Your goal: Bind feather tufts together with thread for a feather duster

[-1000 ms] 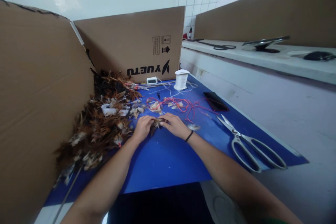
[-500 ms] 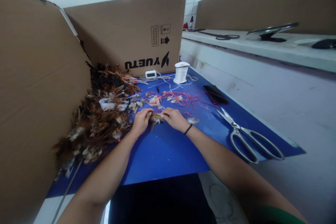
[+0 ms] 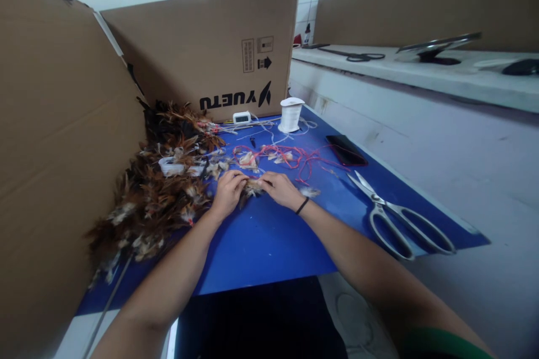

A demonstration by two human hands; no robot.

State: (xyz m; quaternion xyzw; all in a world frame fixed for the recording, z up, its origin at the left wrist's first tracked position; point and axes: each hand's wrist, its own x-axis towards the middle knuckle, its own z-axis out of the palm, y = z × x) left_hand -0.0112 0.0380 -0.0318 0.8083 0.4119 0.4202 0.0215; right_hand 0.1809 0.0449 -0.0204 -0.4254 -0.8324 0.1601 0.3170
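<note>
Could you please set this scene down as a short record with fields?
Left hand: pinching one side of a small feather bundle
Right hand: pinching the other side; black band at the wrist
To the left: pile of brown feathers
Beyond the hands: pink cord, white spool
To the right: scissors, blades apart; dark phone
Surface: blue tabletop
Backdrop: cardboard panel

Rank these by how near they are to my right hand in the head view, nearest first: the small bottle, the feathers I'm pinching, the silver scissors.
1. Pinched feathers, at your right hand's fingertips.
2. Silver scissors, to its right on the blue table.
3. Small bottle, far back on the ledge.
</note>
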